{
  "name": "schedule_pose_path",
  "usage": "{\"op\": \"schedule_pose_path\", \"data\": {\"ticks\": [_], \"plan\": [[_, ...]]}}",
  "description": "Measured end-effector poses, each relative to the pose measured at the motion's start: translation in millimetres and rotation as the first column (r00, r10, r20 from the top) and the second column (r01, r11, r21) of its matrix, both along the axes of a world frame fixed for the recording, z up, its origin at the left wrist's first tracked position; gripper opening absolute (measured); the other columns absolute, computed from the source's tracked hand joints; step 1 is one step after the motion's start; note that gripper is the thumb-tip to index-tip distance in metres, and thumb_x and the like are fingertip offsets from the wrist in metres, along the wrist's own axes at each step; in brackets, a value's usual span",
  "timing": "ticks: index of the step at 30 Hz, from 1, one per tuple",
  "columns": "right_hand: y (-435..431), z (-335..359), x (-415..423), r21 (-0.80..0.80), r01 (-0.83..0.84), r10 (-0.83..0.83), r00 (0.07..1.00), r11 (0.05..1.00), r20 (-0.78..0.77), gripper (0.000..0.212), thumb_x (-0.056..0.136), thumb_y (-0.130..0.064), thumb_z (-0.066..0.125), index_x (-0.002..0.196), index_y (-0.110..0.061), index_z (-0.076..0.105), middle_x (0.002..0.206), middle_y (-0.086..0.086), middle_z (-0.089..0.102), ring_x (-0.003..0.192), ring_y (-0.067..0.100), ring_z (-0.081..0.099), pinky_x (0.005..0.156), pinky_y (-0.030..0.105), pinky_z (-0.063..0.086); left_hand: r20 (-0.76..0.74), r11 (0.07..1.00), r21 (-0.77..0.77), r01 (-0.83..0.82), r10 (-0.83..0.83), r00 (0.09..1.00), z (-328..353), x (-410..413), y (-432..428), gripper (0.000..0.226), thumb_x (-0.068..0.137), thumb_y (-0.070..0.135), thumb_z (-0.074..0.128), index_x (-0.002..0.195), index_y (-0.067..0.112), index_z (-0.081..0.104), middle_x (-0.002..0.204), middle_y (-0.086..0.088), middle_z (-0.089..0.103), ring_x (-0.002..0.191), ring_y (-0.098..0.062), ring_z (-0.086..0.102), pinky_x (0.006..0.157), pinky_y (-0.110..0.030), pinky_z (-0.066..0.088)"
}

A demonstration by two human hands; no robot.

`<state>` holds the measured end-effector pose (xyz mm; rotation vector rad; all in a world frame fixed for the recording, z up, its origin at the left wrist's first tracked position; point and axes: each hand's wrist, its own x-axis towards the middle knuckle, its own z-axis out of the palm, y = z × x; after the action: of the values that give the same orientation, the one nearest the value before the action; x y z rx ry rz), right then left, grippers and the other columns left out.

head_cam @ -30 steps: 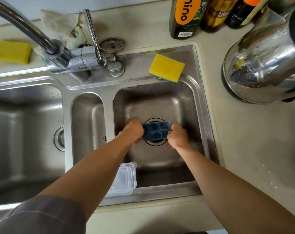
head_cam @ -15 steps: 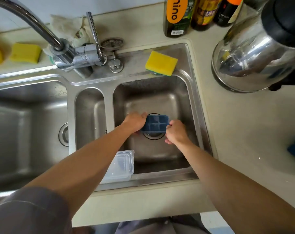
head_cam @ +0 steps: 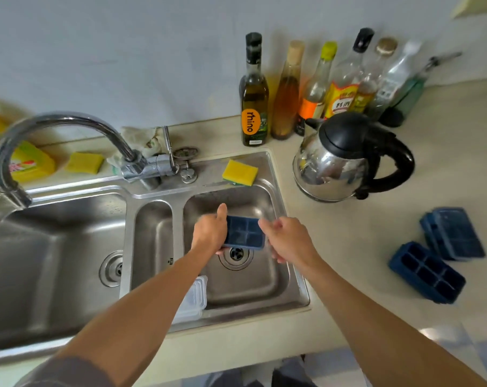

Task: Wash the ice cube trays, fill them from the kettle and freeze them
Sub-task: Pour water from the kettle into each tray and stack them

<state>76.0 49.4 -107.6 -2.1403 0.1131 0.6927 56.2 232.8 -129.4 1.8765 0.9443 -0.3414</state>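
A dark blue ice cube tray [head_cam: 245,232] hangs over the right sink basin [head_cam: 278,277], above the drain. My left hand [head_cam: 210,231] grips its left end, thumb up along the edge. My right hand [head_cam: 288,240] is at the tray's right end, fingers loosely bent; whether it still touches the tray is unclear. Two more blue ice cube trays lie on the counter at the right, one open side up [head_cam: 426,272], one further back [head_cam: 453,233]. A steel kettle [head_cam: 340,160] with a black lid and handle stands behind the sink.
A clear plastic lid or tray [head_cam: 193,298] leans at the basin's front left corner. A yellow sponge [head_cam: 240,172] lies on the sink rim. The faucet [head_cam: 55,127] arcs over the big left basin. Several bottles [head_cam: 292,90] line the wall.
The tray has risen from the basin bottom to above the drain. My right hand has loosened from its end. The view tilted up, showing kettle, bottles and the other trays.
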Motion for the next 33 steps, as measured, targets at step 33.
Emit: {"op": "schedule_pose_path", "data": {"ticks": [33], "plan": [[52.9,57.9,8.2,0.066,0.118,-0.133,0.938,0.991,0.32,0.037,0.099,-0.059,0.05,0.079,-0.029,0.053,0.081,-0.007,0.063,0.078,0.021,0.07,0.072,0.051,0.063,0.165,0.984,-0.113,-0.137,0.154,0.974,74.3,-10.2,-9.5,0.047,0.104,0.054,0.032,0.093,0.014,0.055,0.092,-0.016,0.065,0.062,-0.028,0.071,0.039,-0.023,0.047]]}}
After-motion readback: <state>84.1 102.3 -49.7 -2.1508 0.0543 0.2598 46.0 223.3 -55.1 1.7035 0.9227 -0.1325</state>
